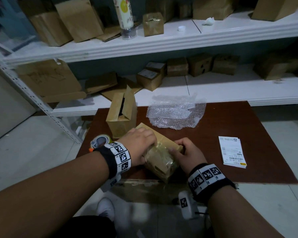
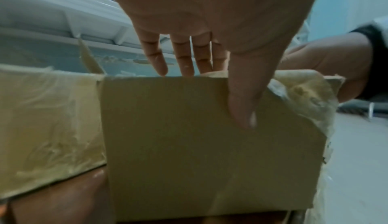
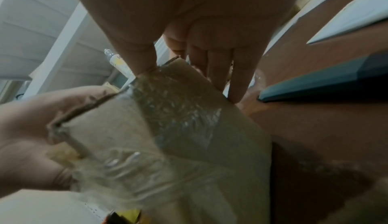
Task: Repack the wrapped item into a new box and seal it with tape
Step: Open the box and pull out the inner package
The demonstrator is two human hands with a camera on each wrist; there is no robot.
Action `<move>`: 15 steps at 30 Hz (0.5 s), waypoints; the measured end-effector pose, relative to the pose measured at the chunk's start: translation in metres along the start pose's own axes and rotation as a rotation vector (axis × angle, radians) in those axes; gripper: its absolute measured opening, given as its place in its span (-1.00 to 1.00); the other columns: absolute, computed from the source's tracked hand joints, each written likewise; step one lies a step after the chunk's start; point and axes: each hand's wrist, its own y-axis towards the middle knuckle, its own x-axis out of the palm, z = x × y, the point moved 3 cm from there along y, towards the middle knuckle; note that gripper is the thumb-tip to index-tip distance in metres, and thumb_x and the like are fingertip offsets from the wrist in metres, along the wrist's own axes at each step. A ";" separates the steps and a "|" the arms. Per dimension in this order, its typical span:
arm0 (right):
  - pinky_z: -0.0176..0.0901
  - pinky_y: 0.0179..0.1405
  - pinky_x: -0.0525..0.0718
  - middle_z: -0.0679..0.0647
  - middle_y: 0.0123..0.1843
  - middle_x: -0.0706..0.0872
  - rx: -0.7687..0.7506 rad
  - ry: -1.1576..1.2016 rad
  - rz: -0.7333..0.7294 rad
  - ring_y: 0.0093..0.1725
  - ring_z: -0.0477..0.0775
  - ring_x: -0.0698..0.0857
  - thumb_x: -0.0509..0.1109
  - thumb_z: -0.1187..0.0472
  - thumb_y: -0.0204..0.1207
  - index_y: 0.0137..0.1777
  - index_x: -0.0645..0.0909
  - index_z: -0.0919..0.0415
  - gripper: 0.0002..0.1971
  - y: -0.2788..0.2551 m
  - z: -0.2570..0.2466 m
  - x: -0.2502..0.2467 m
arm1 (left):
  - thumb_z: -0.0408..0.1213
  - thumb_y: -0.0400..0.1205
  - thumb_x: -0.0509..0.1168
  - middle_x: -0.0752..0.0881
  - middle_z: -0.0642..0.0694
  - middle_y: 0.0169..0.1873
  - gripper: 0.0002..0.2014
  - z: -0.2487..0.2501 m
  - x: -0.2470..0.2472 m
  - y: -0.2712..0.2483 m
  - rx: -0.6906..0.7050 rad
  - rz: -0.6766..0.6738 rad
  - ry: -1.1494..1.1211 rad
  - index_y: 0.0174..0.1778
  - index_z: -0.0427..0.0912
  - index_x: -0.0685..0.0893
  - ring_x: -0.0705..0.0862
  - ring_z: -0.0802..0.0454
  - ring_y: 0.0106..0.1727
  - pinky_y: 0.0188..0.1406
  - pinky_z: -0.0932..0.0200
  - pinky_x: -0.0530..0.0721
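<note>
A cardboard box (image 1: 162, 162) banded with crinkled clear tape lies tilted on the brown board (image 1: 248, 134) near its front edge. My left hand (image 1: 141, 143) lies over its far end. In the left wrist view that hand's fingers (image 2: 186, 61) reach over the box's (image 2: 199, 153) top edge and the thumb presses its side. My right hand (image 1: 182, 150) grips the right edge, thumb on the tape, fingers (image 3: 237, 78) down the side of the box (image 3: 189, 136). A second box (image 1: 121, 114) stands open just behind. Bubble wrap (image 1: 175, 112) lies crumpled beyond; I cannot tell what it holds.
A tape roll (image 1: 101, 140) sits at the board's left edge by my left wrist. A stack of printed labels (image 1: 232, 152) lies to the right. White shelves (image 1: 213, 90) behind hold several cardboard boxes and a bottle (image 1: 126, 16). Tiled floor surrounds the board.
</note>
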 end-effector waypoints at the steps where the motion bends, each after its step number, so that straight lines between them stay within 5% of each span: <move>1: -0.04 -0.06 0.68 -0.12 -0.14 0.74 -0.005 0.006 0.008 -0.12 -0.05 0.71 0.50 -0.08 0.50 0.02 0.59 -0.02 -0.77 0.001 0.001 0.000 | 0.03 0.35 0.53 0.53 0.08 0.23 -0.43 -0.001 -0.001 0.002 0.005 -0.019 0.009 0.26 0.12 0.52 0.45 0.03 0.26 0.19 0.05 0.41; 8: -0.09 -0.09 0.66 -0.12 -0.17 0.73 0.040 0.073 0.017 -0.16 -0.10 0.69 0.52 -0.05 0.49 -0.03 0.62 -0.01 -0.80 0.001 0.000 -0.003 | 0.02 0.33 0.58 0.59 0.08 0.08 -0.46 -0.002 -0.003 0.016 0.010 -0.132 -0.066 0.11 0.09 0.46 0.52 0.00 0.10 0.15 0.04 0.48; 11: -0.14 -0.17 0.61 -0.11 -0.20 0.73 0.037 0.084 0.023 -0.18 -0.10 0.69 0.53 -0.06 0.48 -0.06 0.62 0.02 -0.78 0.002 0.001 -0.004 | -0.01 0.40 0.53 0.63 0.05 0.12 -0.49 0.000 -0.003 0.014 0.020 -0.126 -0.090 0.20 0.07 0.49 0.61 -0.04 0.17 0.20 -0.01 0.52; 15: -0.13 -0.16 0.65 -0.10 -0.21 0.74 0.049 0.113 0.030 -0.19 -0.09 0.70 0.53 -0.06 0.47 -0.08 0.64 0.02 -0.79 0.002 0.002 -0.004 | 0.17 0.31 0.55 0.50 0.07 0.20 -0.33 0.003 0.002 0.007 -0.001 -0.067 -0.039 0.29 0.15 0.46 0.48 0.02 0.29 0.32 -0.05 0.40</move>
